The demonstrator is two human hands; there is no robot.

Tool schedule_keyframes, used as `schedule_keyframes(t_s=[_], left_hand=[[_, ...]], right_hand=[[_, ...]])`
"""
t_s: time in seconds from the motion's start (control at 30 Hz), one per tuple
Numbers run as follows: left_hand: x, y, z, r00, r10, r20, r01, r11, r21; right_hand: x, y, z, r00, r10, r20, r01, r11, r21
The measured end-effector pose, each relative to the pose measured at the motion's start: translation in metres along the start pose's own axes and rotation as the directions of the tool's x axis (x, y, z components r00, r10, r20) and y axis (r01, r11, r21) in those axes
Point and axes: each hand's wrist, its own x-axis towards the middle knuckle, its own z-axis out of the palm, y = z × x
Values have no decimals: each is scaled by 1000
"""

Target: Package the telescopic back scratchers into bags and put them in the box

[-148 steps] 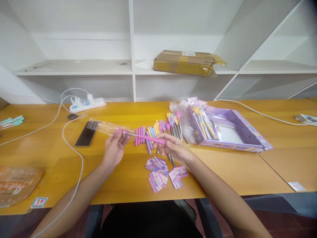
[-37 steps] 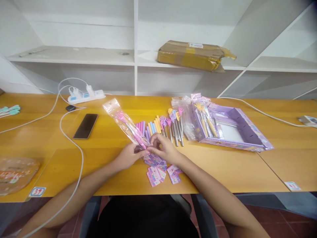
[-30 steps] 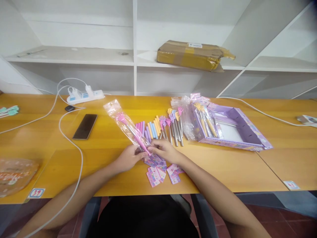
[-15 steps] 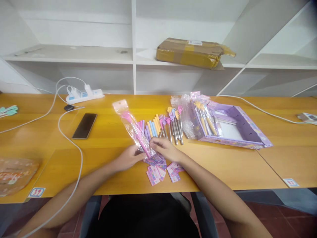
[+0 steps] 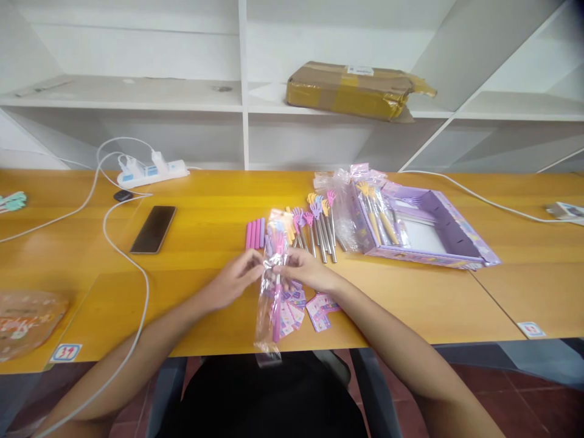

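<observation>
A pink back scratcher lies inside a clear plastic bag, its small hand-shaped head away from me and its pink handle toward me. My left hand pinches the bag's left side near the middle. My right hand grips the right side, fingers curled at the scratcher's shaft. Under and beyond the bag lie pink and purple handle tubes, partly covered. Metal-rod scratcher heads in several colours lie to the right. Printed cards are spread beneath and beside my right hand.
A purple box with bagged yellow scratchers stands at the right, clear bags beside it. A phone, power strip and white cable are at the left. A taped carton sits on the shelf.
The bagged scratcher has been turned end for end: its handle and the bag's far end now point toward me. Both hands stay near the same place, gripping the bag's middle.
</observation>
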Motion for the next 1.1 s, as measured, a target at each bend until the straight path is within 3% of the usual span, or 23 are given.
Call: schedule_keyframes(t_s=[0.1, 0.2, 0.27, 0.33, 0.4, 0.5, 0.57, 0.67, 0.83, 1.1], left_hand=[[7, -7, -6, 989, 2, -147, -13, 997, -78], [12, -10, -6, 975, 5, -221, -32, 992, -119], [12, -10, -3, 967, 0, -254, -33, 992, -124], [11, -10, -1, 965, -3, -264, -31, 992, -126], [9, -10, 1, 964, -6, -265, -28, 992, -126], [7, -8, 1, 956, -38, -290, 10, 995, -96], [7, -6, 0, 943, -67, -327, 46, 996, -71], [7, -5, -1, 933, -60, -355, 35, 997, -75], [8, -5, -2, 923, 36, -382, -64, 996, -62], [10, -9, 1, 936, -21, -352, -40, 985, -166]], right_hand=[[-1, -1, 16, 982, 65, 177, -66, 998, 3], [-3, -4, 27, 953, 116, 281, -120, 993, -6], [-6, -8, 24, 948, 129, 291, -111, 991, -77], [-9, -15, 13, 979, 63, 193, -15, 970, -243], [-11, -22, -3, 995, -62, 74, 91, 861, -501], [-14, -25, -21, 989, -144, 21, 99, 558, -824], [-14, -23, -25, 994, -109, 17, 59, 395, -917], [-13, -20, -22, 999, -49, 6, 20, 292, -956], [-13, -20, -16, 999, -28, 14, 23, 323, -946], [-13, -22, -24, 995, 25, 97, 61, 613, -788]])
